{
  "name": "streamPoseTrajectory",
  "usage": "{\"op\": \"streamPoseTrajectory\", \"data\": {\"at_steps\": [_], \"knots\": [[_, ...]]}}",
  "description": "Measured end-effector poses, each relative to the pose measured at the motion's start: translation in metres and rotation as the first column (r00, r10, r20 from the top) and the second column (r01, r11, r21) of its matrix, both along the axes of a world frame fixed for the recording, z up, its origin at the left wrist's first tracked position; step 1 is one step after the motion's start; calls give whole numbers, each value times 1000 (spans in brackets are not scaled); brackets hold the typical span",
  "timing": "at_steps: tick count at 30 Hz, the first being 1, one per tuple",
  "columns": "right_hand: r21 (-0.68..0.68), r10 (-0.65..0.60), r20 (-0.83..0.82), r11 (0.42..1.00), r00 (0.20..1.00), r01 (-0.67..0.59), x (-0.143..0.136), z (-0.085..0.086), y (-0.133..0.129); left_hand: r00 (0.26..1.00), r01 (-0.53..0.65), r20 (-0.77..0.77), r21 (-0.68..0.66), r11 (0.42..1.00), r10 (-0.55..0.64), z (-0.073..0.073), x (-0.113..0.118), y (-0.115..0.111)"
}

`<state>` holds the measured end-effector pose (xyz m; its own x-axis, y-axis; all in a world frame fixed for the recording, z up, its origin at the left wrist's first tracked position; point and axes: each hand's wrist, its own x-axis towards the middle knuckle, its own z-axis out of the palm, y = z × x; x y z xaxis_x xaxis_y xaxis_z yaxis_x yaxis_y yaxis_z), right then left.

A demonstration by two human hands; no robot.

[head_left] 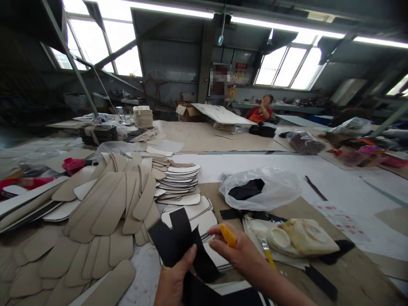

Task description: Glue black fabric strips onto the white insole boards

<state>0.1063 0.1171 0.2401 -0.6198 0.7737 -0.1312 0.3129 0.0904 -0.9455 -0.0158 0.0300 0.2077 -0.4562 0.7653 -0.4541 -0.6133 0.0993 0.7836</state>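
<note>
Black sheet pieces (178,238) are gripped between the thumb and fingers of my left hand (177,272), low in the middle of the head view. Just to the right, my right hand (236,250) is closed around a yellow handle (228,235); the tool's other end cannot be made out. Behind both hands lie stacked white pieces with dark edges (191,212). More black material (204,293) hangs under my left hand. A brush with a yellow handle (269,256) rests beside a stained, whitish container (309,238).
Overlapping beige rounded pieces (108,204) cover the left of the table. A clear plastic bag (277,187) with black material lies behind the container. Across the table a person in red (259,112) sits near a tilted white board (219,114).
</note>
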Motion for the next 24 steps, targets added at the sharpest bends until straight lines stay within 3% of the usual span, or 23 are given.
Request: {"op": "streamPoseTrajectory", "data": {"at_steps": [3,6,10,13,16,19,21,24], "knots": [[42,39,49,998,998,-41,-2,-9,-4,997,35,72,-22,999,-33,3,8,0],[31,3,76,1000,997,-5,-7,-17,-7,996,68,65,-59,996,-64,-4,15,-1],[65,15,96,998,995,-21,-3,-22,2,994,62,-78,-190,980,-78,-16,7,-8],[123,57,240,989,969,-88,20,-21,17,972,5,-222,-308,951,-77,-29,-17,-23],[161,119,478,962,870,-220,54,-17,33,932,-44,-335,-478,877,-135,-50,-45,-44],[27,298,653,910,697,-414,75,-20,43,891,0,-383,-539,842,-245,-76,-58,-57],[-37,372,729,860,575,-509,73,-31,45,908,34,-335,-542,840,-253,-92,-56,-54],[-12,361,820,787,444,-617,47,-62,46,938,39,-270,-544,838,-218,-113,-43,-34]]}}
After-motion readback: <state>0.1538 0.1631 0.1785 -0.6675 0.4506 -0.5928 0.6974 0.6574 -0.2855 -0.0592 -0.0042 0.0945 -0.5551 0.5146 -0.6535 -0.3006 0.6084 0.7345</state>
